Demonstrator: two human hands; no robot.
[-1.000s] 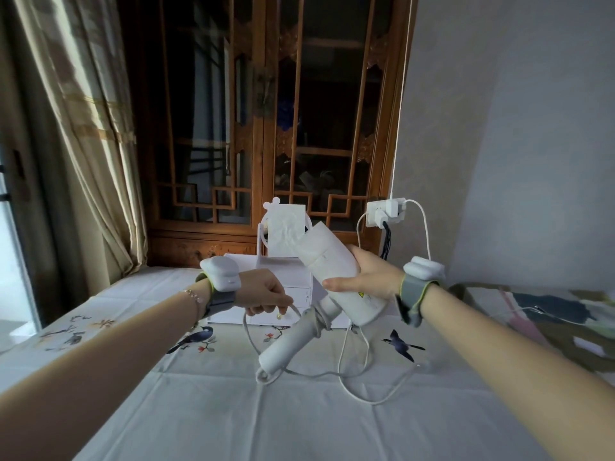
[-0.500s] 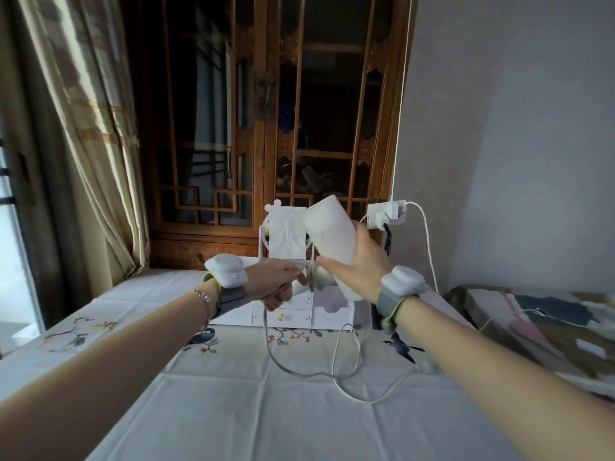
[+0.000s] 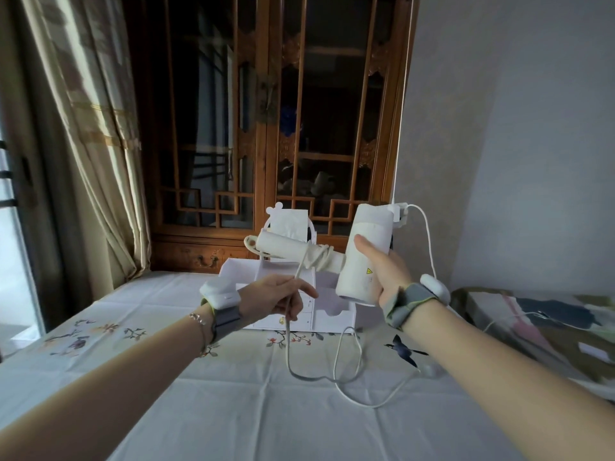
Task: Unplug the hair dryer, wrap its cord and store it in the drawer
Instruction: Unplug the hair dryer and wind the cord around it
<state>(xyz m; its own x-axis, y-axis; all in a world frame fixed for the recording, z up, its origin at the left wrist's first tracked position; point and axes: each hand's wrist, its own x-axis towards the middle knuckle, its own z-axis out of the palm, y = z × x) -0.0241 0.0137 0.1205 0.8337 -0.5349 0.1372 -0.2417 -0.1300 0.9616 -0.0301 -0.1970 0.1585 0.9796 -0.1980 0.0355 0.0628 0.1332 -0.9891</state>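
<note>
Fingers of the right hand [image 3: 379,274] curl round the barrel of the white hair dryer [image 3: 361,251], holding it upright above the far middle of the table [image 3: 233,410]. A second ago the barrel leaned and the handle hung down toward the cloth; now the handle [image 3: 293,249] lies level, pointing left, with several turns of cord [image 3: 317,257] bunched round it next to the barrel. The left hand [image 3: 278,296] is pinched shut on the cord just below the handle and draws it taut up to the coil. So the wrapping is under way, not finished, I'd say. From the left hand the slack drops to the tablecloth and loops toward the right edge, where the plug [image 3: 431,370] seems to lie free, though it is blurred. Behind the hands, at the far edge, stands the white drawer organiser [image 3: 332,319], its drawers shut as far as I can tell.
</note>
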